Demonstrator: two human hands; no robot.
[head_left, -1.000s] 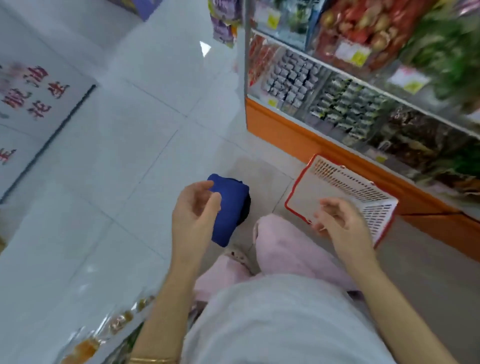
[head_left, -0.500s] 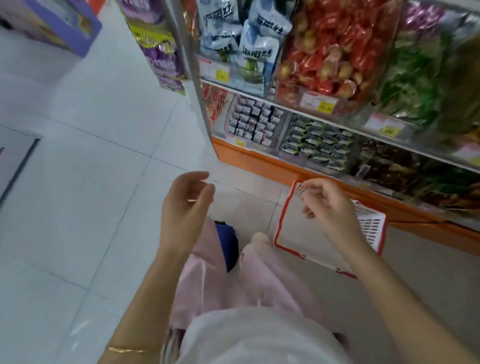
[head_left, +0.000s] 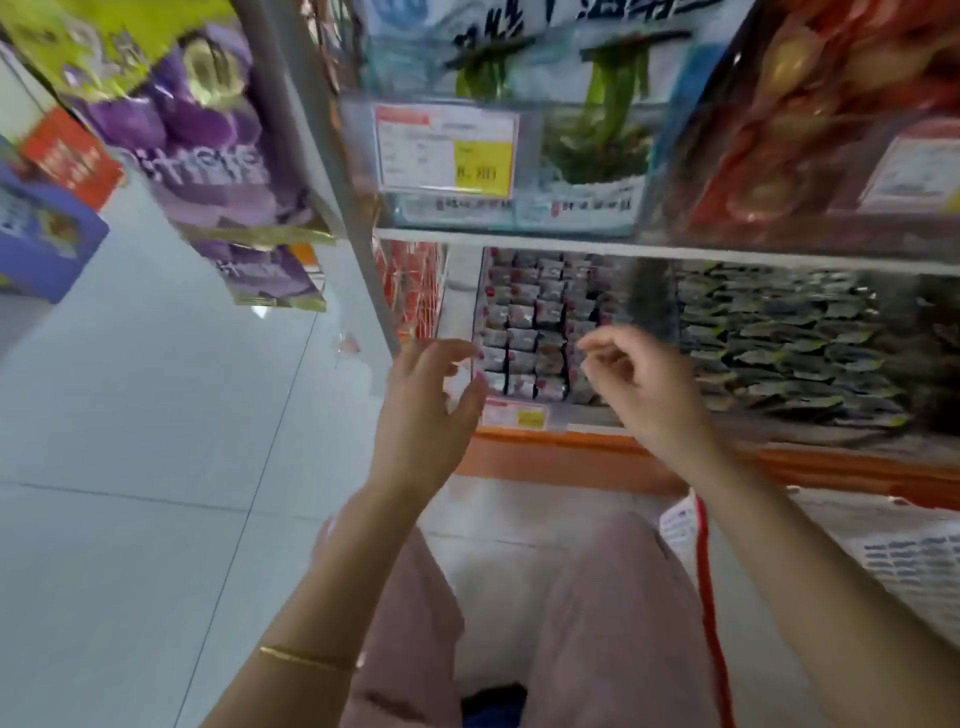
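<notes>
My left hand (head_left: 426, 410) is raised before the bottom shelf of a shop rack, fingers loosely curved, holding nothing. My right hand (head_left: 641, 384) hovers beside it, fingers loosely curled, also empty. Both are in front of small silver snack packets (head_left: 530, 332) stacked in rows on that low shelf. Dark green packets (head_left: 769, 353) fill the bin to the right. A red-rimmed white basket (head_left: 696, 525) stands on the floor by my right arm. A blue object (head_left: 493, 709) shows on the floor between my legs at the bottom edge.
The upper shelf holds bagged greens (head_left: 587, 130) behind a price label (head_left: 447, 150) and red packaged food (head_left: 831, 114). Purple snack bags (head_left: 208, 135) hang on the rack's left end. An orange plinth (head_left: 571, 457) runs along the rack base. White tiled floor (head_left: 156, 467) lies to the left.
The view has swung up and closer to the shelves. Both hands rose from near the basket and floor to the low shelf's packets. The blue object left in front of my left hand a second ago now lies below.
</notes>
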